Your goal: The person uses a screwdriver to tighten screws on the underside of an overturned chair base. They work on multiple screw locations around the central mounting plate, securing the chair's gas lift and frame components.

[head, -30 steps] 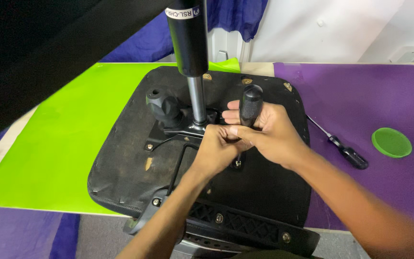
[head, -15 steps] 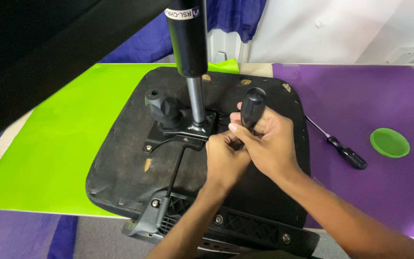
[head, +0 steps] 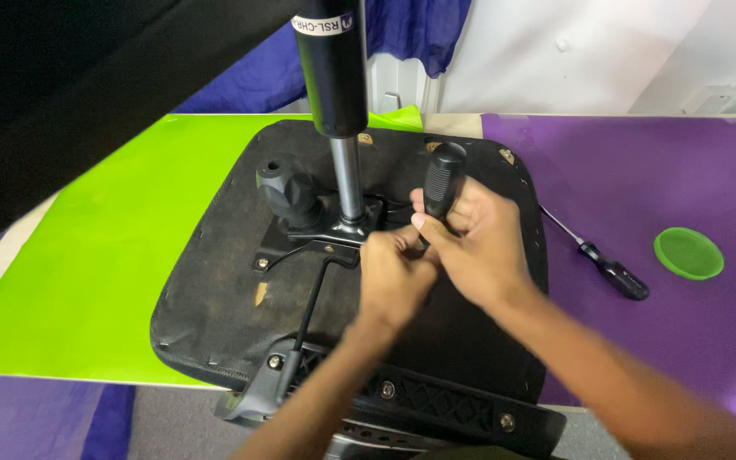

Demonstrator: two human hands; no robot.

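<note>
Gripping firmly, the right hand (head: 479,243) wraps around the ribbed black handle (head: 443,181) of a tool that stands upright over the underside of an upturned chair seat (head: 215,281); fingers are curled tight around the lower part of the handle and the rounded top sticks out above them. Touching it at nine o'clock, the left hand (head: 393,277) is bunched closed at the foot of the tool, fingertips pinched together; what it pinches is hidden by the fingers.

Nearest the camera, at six o'clock from the hands, a black plastic bracket (head: 436,405) with bolts runs along the seat's near edge. A thin black lever rod (head: 313,298) runs from there up toward the metal mounting plate (head: 317,234) at ten o'clock of the hands. On that plate sits a black knob (head: 287,192), and just beside it rises the gas cylinder (head: 334,68), its shiny shaft entering the plate.

At three o'clock, well apart on the purple mat (head: 641,170), lie a black-handled screwdriver (head: 611,273) and, farther right, a green round lid (head: 688,253). At nine o'clock spreads a lime green mat (head: 87,255).
</note>
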